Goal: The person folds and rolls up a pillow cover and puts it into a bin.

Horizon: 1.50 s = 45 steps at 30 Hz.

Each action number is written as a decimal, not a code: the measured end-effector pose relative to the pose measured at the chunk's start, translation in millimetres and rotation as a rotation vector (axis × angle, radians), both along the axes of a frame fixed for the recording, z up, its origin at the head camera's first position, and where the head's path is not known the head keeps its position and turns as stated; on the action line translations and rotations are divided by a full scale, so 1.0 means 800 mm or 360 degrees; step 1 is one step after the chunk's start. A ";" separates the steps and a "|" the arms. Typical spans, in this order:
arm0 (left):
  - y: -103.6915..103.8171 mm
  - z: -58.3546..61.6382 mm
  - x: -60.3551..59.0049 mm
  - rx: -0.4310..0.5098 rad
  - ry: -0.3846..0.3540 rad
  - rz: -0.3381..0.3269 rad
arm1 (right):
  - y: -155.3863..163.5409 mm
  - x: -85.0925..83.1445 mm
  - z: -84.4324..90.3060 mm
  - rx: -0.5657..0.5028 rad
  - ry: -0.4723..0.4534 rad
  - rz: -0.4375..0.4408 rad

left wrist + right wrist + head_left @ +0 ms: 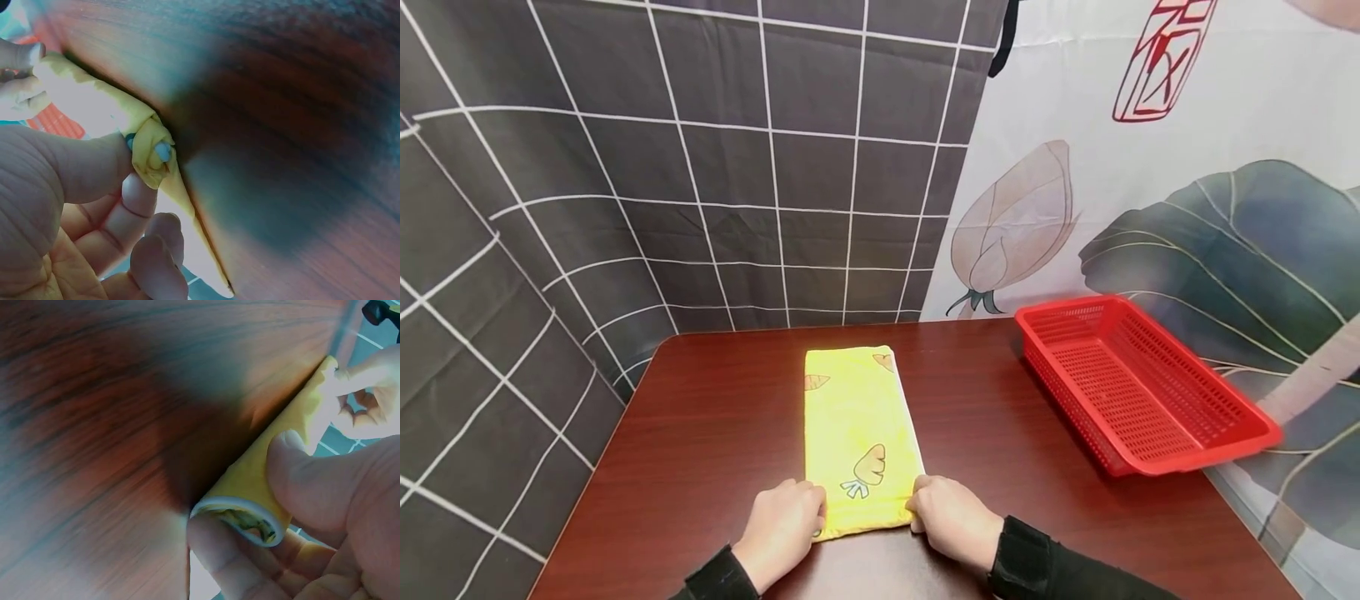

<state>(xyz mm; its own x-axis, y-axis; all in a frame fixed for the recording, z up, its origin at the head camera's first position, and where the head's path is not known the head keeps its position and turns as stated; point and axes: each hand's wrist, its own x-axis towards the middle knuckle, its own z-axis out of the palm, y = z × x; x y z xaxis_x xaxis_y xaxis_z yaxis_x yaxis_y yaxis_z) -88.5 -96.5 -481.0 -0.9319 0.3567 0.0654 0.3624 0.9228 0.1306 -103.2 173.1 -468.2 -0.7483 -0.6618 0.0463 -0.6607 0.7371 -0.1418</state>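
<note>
A yellow cloth printed with carrots lies as a long folded strip on the table, its near end rolled up. My left hand pinches the left end of the roll between thumb and fingers. At the right end, my right hand grips the roll with its thumb on top. Spiral layers and a small whitish bit show at one end of the roll in the left wrist view. The right wrist view shows the other end of the roll, a hollow opening with a white rim.
On the table's right side stands a red plastic basket with perforated walls. The brown wooden table meets a grey checked curtain at the back and left. A white cloth with flower prints hangs behind the basket.
</note>
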 end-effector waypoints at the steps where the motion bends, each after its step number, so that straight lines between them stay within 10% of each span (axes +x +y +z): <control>1: 0.000 0.001 0.000 0.0002 -0.0014 0.0007 | -0.001 0.001 0.000 0.0005 0.0010 -0.0020; 29: -0.002 0.000 -0.008 0.0134 -0.0223 0.0140 | -0.002 -0.045 0.017 -0.0139 -0.0594 -0.0328; 45: -0.002 -0.001 -0.007 0.0158 -0.0203 0.0164 | -0.009 -0.056 0.015 0.0034 -0.0539 -0.0473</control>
<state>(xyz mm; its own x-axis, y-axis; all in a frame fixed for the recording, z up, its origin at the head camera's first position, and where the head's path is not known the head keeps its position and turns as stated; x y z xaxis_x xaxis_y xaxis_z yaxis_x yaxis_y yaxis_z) -94.3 -97.7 -482.0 -0.9661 0.2567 -0.0255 0.2414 0.9345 0.2618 -148.1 165.9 -456.3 -0.8766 -0.4140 -0.2454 -0.3389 0.8930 -0.2961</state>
